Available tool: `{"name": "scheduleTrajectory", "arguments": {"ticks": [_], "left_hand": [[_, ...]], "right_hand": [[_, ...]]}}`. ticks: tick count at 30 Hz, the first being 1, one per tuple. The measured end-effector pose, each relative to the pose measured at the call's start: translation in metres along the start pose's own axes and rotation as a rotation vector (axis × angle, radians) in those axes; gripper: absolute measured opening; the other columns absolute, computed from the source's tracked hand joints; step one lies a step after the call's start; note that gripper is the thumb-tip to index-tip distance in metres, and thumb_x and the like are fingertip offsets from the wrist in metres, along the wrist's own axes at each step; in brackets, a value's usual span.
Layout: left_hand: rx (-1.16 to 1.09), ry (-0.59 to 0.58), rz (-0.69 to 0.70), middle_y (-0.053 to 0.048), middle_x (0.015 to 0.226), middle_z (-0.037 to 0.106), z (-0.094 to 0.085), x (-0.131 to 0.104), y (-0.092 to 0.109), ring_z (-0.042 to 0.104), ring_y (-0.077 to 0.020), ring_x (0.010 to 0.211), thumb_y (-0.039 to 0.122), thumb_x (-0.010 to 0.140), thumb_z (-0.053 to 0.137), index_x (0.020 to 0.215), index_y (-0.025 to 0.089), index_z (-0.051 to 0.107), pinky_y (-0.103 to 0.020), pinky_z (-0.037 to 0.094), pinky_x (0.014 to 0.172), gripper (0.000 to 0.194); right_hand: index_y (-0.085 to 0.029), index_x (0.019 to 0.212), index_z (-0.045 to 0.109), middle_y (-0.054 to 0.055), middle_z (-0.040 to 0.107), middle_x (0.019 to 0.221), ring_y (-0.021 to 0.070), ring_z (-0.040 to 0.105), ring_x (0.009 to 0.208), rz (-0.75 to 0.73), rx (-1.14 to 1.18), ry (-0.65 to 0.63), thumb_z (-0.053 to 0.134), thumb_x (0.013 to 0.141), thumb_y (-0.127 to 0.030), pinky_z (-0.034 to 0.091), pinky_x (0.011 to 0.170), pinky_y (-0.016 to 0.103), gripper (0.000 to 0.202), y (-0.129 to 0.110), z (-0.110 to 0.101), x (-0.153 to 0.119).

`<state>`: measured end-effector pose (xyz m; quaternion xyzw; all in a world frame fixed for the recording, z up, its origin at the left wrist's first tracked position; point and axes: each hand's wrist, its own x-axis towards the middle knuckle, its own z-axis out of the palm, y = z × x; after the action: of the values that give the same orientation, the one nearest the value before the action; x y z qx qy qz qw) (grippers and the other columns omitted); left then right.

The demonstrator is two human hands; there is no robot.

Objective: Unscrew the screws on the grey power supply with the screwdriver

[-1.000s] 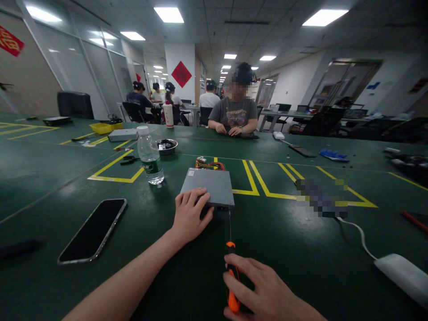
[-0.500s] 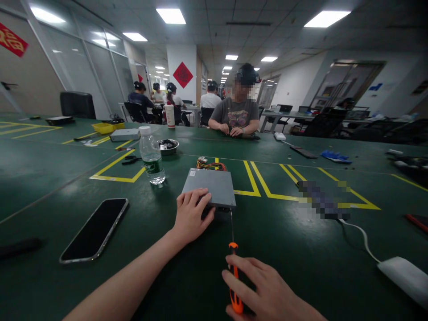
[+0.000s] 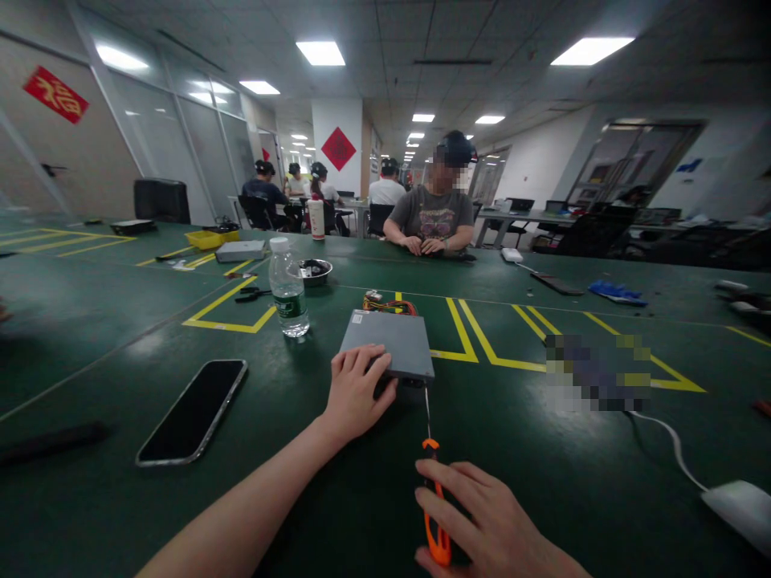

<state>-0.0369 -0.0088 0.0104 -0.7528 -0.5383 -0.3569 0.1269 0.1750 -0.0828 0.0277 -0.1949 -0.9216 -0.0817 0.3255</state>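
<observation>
A flat grey computer power supply unit [image 3: 389,337] lies on the green table, its bundle of coloured wires [image 3: 390,305] at the far side. My left hand [image 3: 360,387] grips its near left corner, fingers on the top cover and thumb against the front face. My right hand [image 3: 475,510] is closed around the orange and black handle of a screwdriver [image 3: 438,522], fingertips along the handle. The screwdriver's thin shaft points away from me, and its tip meets the front face near the right corner. Whatever the tip touches is too small to make out.
Left of the unit stand a water bottle [image 3: 290,293] and a metal bowl [image 3: 316,273]; a phone [image 3: 193,413] lies nearer. To the right are a blurred-out object [image 3: 593,373], a white cable [image 3: 675,445] and blue gloves [image 3: 618,293]. A person [image 3: 430,209] sits opposite.
The camera view has tilted up and turned slightly left, so everything appears lower and further right. Both hands keep their holds, and the screwdriver tip stays at the unit's front face.
</observation>
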Motion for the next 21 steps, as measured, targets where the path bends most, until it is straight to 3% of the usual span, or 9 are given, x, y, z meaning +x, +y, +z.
{"name": "scheduleTrajectory", "arguments": {"ticks": [5,13,21], "left_hand": [[0.002,-0.021,-0.008,-0.004,0.118,0.056,-0.005,0.001,0.004,0.046,-0.0223,0.111,0.033,0.081,0.053,0.107,0.024,0.054,-0.041,0.03,0.091,0.027],[-0.016,-0.027,-0.039,-0.002,0.118,0.056,-0.013,0.001,0.01,0.046,-0.0209,0.112,0.029,0.081,0.053,0.105,0.025,0.052,-0.041,0.031,0.095,0.024],[-0.04,0.003,-0.037,-0.002,0.12,0.056,-0.008,-0.001,0.008,0.045,-0.0204,0.115,0.03,0.082,0.053,0.109,0.026,0.051,-0.041,0.03,0.099,0.028]], "right_hand": [[-0.015,0.094,0.063,0.011,0.068,0.094,0.0176,0.066,0.079,-0.055,-0.018,0.006,0.042,0.093,-0.036,0.053,0.069,0.027,0.03,0.002,0.005,0.001],[-0.016,0.105,0.062,0.013,0.062,0.111,0.0192,0.066,0.087,-0.006,-0.158,-0.175,0.04,0.093,-0.034,0.055,0.07,0.025,0.031,-0.007,0.003,-0.005],[-0.011,0.122,0.049,0.016,0.058,0.116,0.0221,0.066,0.091,0.16,-0.353,0.001,0.032,0.095,-0.035,0.057,0.069,0.026,0.04,-0.012,0.013,-0.023]]}}
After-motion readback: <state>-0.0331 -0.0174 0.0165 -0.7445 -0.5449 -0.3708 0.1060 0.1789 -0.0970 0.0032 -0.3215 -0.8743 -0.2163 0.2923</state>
